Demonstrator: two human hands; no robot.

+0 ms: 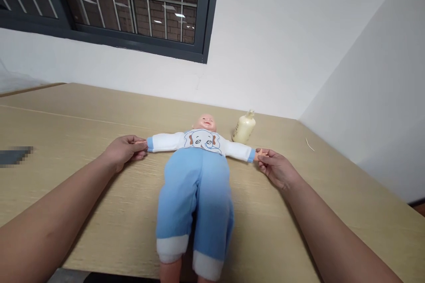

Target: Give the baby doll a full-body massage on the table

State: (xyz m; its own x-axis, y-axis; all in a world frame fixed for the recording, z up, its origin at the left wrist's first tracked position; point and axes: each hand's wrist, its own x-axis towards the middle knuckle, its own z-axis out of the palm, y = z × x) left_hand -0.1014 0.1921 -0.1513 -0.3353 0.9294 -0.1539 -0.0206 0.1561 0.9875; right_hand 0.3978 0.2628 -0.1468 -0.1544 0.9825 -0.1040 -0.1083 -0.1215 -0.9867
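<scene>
A baby doll (198, 172) lies on its back on the wooden table, its head toward the wall and its feet at the near edge. It wears a white top with an elephant face and light blue trousers with white cuffs. Both its arms are stretched out sideways. My left hand (128, 150) is closed on the doll's hand at the left, fingers pinched around it. On the other side, my right hand (275, 166) grips the doll's other hand (260, 155) between thumb and fingers. A cream pump bottle (245, 127) stands upright beside the doll's head, touched by neither hand.
The tabletop (83, 119) reaches back to a white wall (265, 53) with a dark-framed, barred window (133, 0). A thin pale strip (309, 144) lies at the right. A blurred dark object (15, 157) is at the left edge.
</scene>
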